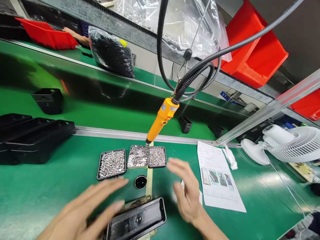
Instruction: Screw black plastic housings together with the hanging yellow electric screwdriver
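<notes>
My left hand (87, 210) is at the lower left, fingers spread and slightly blurred, over the left end of a long black tray-shaped part (140, 218). To the right of that part, my right hand (186, 190) hovers with its fingers apart and nothing in them. Three small trays of metal pieces lie ahead: a left one (112, 163), a middle one (138, 156) and a right one (157, 156). A small round cup with dark contents (140, 181) sits below them. An orange electric screwdriver (160, 120) hangs above, its tip near the middle tray.
Black housings (42, 140) are stacked at the left. Printed sheets (220, 180) lie right of my right hand, with a white fan (295, 143) beyond. Red bins (255, 46) and a cable are overhead. Another person's hand (77, 36) shows at the upper left.
</notes>
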`<state>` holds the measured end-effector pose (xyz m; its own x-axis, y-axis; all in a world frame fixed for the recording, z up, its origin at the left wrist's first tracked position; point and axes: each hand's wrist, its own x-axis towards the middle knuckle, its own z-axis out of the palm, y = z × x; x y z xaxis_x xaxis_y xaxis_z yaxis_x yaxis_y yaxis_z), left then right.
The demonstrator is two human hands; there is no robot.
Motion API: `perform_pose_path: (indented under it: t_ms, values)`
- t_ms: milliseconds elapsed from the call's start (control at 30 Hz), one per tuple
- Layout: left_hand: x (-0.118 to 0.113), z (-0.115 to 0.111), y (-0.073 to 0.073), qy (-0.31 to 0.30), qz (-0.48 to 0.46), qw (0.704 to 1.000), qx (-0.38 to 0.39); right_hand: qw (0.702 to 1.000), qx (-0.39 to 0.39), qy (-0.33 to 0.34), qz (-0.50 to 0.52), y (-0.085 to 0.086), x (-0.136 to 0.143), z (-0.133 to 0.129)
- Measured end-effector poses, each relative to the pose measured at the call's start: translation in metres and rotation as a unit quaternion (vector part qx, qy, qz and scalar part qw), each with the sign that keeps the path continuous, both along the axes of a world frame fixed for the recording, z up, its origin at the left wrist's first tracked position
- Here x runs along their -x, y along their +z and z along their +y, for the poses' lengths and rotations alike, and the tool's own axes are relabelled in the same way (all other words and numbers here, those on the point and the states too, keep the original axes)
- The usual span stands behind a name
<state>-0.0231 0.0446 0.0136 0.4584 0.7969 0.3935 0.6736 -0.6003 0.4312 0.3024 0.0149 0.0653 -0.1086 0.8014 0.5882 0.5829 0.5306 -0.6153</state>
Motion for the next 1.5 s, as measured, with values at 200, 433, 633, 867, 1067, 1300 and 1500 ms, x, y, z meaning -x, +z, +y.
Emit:
perform_pose_path:
  t_ms: [200,433,633,867,1067,1300,1500]
  values:
    - [-0.029,0.101,0.005,-0.023,0.047,0.998,0.018,0.979,0.041,-0.102,0.174,0.045,0.053,0.138]
    - [-0.068,0.122,-0.010,-0.026,0.133,0.988,0.077,0.966,0.080,-0.080,0.234,0.054,0.083,0.203]
    - [-0.059,0.128,-0.008,0.001,0.057,0.984,0.171,0.966,0.089,-0.094,0.224,0.056,0.062,0.170]
    - [-0.045,0.136,-0.012,0.040,-0.029,0.963,0.266,0.956,0.108,-0.094,0.255,0.058,0.041,0.130]
    - [-0.044,0.139,-0.004,0.046,-0.023,0.957,0.286,0.956,0.109,-0.085,0.260,0.060,0.036,0.126]
    - [-0.035,0.097,0.037,0.034,-0.067,0.962,0.261,0.957,0.110,-0.075,0.258,0.059,0.033,0.124]
    - [-0.022,0.002,0.050,-0.109,-0.102,0.987,0.061,0.956,0.107,-0.066,0.264,0.058,0.032,0.125]
